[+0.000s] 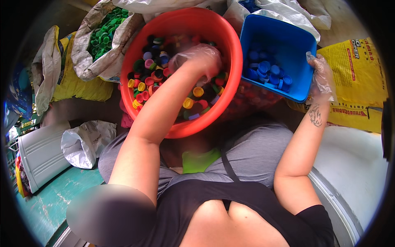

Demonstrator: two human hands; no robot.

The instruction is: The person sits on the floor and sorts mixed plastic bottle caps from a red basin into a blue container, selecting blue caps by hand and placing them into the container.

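My left hand [197, 61], in a clear plastic glove, reaches down into a round red plastic basin [236, 61]. Motion blur and the glove hide whether its fingers hold anything. Mixed bottle caps [148, 81] in yellow, red, black, green and other colours lie in the basin around it. To the right, a blue plastic bin [297, 49] is tilted towards me beside the basin's rim. Blue bottle caps [274, 74] are gathered in its lower part. My right hand [322, 75], also gloved in clear plastic, grips the bin's right edge.
A woven sack [81, 57] of green caps [106, 37] stands at the upper left. Yellow printed sacks [355, 71] lie at the right. Reddish contents show through a bag [253, 95] under the bin. A crumpled white bag [83, 145] and a pale ridged container [46, 154] are at the left.
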